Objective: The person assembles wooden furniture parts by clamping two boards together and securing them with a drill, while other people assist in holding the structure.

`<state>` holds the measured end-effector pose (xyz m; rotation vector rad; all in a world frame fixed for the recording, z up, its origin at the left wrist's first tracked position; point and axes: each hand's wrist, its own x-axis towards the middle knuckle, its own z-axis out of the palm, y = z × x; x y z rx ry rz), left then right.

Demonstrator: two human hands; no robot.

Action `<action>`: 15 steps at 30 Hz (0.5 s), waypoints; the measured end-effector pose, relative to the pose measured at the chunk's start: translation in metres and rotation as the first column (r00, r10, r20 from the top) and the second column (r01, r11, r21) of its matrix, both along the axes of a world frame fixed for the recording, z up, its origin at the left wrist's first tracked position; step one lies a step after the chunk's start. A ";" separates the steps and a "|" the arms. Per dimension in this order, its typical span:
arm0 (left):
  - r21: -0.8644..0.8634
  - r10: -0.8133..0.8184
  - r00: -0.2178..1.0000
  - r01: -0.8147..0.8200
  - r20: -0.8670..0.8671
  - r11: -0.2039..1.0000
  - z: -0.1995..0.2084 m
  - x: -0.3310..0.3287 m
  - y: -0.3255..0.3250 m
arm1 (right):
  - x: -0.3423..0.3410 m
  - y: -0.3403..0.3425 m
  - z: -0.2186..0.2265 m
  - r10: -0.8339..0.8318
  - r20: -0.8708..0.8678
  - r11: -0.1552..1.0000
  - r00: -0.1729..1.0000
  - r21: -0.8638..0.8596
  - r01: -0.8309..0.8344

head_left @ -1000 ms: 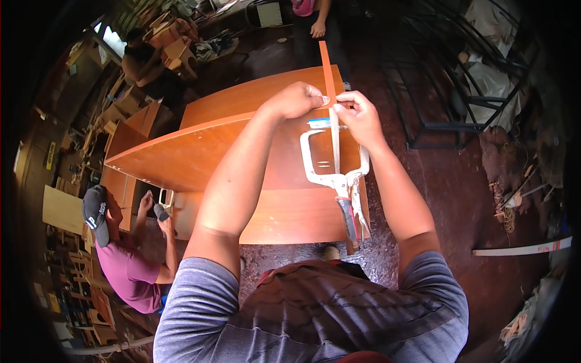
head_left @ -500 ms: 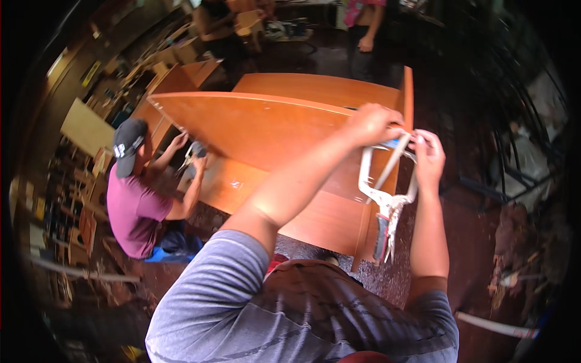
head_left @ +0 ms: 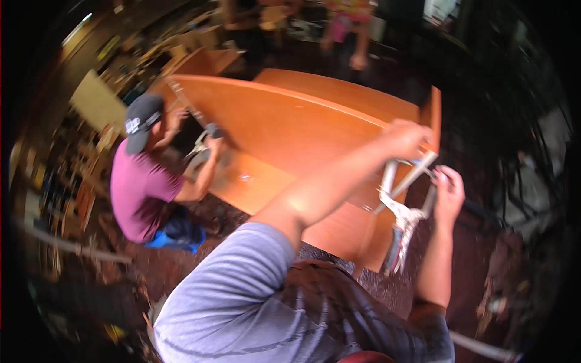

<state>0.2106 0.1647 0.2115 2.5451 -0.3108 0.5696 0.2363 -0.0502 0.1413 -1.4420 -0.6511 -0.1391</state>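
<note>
One locking C-clamp (head_left: 400,210) sits near three o'clock at one orange-brown wooden cabinet (head_left: 284,121); clamp-fitting seems in hand, calling for steady alignment. Of two hands, the left hand (head_left: 410,139) curls over the corner toward two o'clock, the right hand (head_left: 448,190) half-curls beside the clamp; blur hides whether either grips.

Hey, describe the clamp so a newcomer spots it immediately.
Start at the large orange-brown wooden panel and follow it to its right end. There, pictured just below the left hand, is the clamp. Its U-shaped pale frame and dark grip distinguish it from the straight pale strip nearby.
</note>
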 end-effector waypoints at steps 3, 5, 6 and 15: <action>0.040 0.039 0.999 -0.037 -0.033 0.999 0.011 -0.004 0.007 | 0.000 0.012 -0.004 0.056 -0.023 0.998 0.998 0.043 -0.055; 0.046 0.098 0.994 -0.096 -0.046 0.994 0.008 0.000 0.005 | 0.005 0.014 -0.015 0.079 -0.028 0.993 0.997 0.086 -0.076; 0.048 0.108 0.993 -0.105 -0.043 0.993 0.008 0.007 -0.003 | 0.004 0.006 -0.014 0.057 -0.046 0.993 0.997 0.101 -0.052; 0.082 0.062 0.995 -0.056 -0.081 0.995 0.007 0.005 -0.012 | -0.003 -0.011 -0.035 0.063 -0.094 0.985 0.994 0.168 -0.046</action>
